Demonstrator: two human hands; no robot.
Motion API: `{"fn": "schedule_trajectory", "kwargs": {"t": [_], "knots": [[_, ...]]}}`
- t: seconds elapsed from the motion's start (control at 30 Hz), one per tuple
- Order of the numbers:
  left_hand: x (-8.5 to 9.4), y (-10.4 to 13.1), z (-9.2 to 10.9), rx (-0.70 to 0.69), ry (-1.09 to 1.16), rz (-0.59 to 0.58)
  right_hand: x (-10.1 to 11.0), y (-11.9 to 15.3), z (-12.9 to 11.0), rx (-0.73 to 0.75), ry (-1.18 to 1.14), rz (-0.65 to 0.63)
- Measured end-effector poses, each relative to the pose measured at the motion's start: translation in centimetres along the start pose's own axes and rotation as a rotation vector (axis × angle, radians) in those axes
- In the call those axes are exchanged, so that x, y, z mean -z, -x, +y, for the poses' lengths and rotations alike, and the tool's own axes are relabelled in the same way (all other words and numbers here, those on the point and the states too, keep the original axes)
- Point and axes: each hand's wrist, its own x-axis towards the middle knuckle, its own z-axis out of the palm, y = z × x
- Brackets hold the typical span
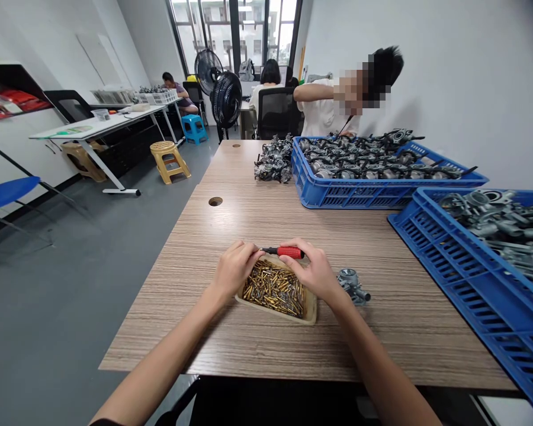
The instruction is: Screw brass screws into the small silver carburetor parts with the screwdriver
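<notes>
Left hand (233,267), centre of frame: thumb and fingers pressed together at the screwdriver's tip; whether they pinch the tip or a small piece is hard to tell. Cream tray (311,310), below: filled with brass pieces (273,287), its far corners partly covered by both hands. Red-handled screwdriver (289,252), over the tray's far edge: long axis nearly level across the frame, tip pointing left, handle end right. Right hand (313,267): thumb and fingers pinching the red handle. Metal fitting (353,287), just right of that wrist. Blue crate (350,198), upper right: heaped metal fittings. Second blue crate (453,266), right edge: likewise loaded.
</notes>
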Motion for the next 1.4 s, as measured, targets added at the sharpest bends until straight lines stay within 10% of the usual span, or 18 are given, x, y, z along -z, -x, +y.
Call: {"fn": "schedule_trajectory", "kwargs": {"t": [1.4], "knots": [[0.57, -0.67, 0.43, -0.065, -0.141, -0.209, -0.87, 0.19, 0.34, 0.115, -0.048, -0.053]]}}
